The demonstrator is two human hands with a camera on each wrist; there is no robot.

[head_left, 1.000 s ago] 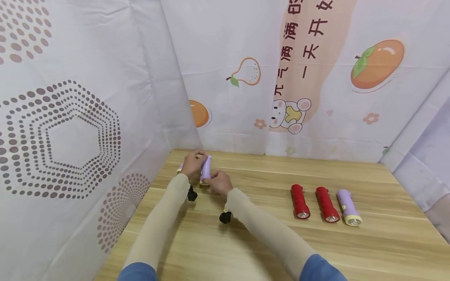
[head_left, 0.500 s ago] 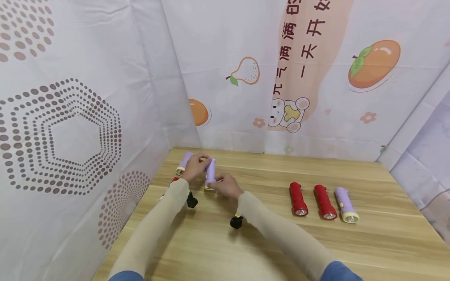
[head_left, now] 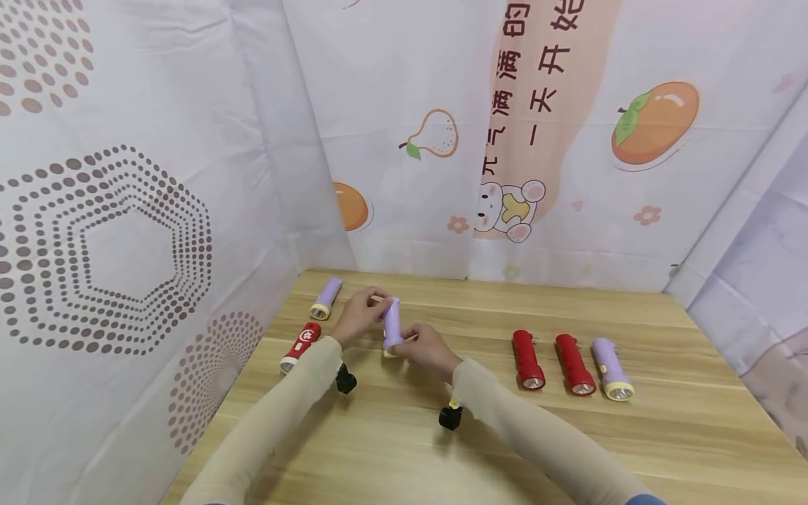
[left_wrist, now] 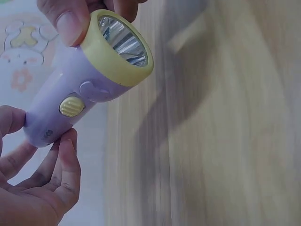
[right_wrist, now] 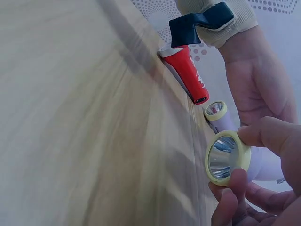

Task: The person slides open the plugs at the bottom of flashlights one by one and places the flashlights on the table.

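A purple flashlight with a pale yellow head is held up between both hands. My left hand pinches its tail end; in the left wrist view the left fingertips curl round the butt below the yellow switch. My right hand grips the yellow head end, its thumb and fingers on the rim in the right wrist view. The lens faces toward my side. To the left lie another purple flashlight and a red flashlight with a white head, beside the left forearm.
On the right of the wooden table lie two red flashlights and a purple one, side by side with lenses toward me. Printed curtains hang along the table's back and left edges.
Both hands have moved right and slightly toward me with the purple flashlight between them. The purple and red flashlights on the left have come into view from behind the left hand and arm.
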